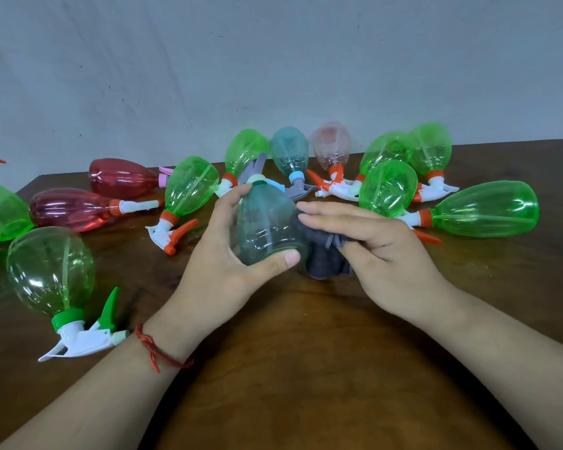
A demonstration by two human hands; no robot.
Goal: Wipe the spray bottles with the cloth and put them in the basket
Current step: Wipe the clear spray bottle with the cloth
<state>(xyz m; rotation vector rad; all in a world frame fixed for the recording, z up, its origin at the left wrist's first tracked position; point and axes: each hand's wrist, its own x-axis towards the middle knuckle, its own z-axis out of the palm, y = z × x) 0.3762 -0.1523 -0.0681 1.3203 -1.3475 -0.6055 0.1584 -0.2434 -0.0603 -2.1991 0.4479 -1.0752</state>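
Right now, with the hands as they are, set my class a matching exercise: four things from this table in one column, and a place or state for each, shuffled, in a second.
Things
1. teal bottle
2. dark cloth
3. green bottle with green trigger
4. two red bottles

Places or states
A. lying at the near left of the table
B. gripped in the left hand
C. lying side by side at the far left
D. pressed on the held bottle by the right hand

Pairs: 1-B, 2-D, 3-A, 4-C
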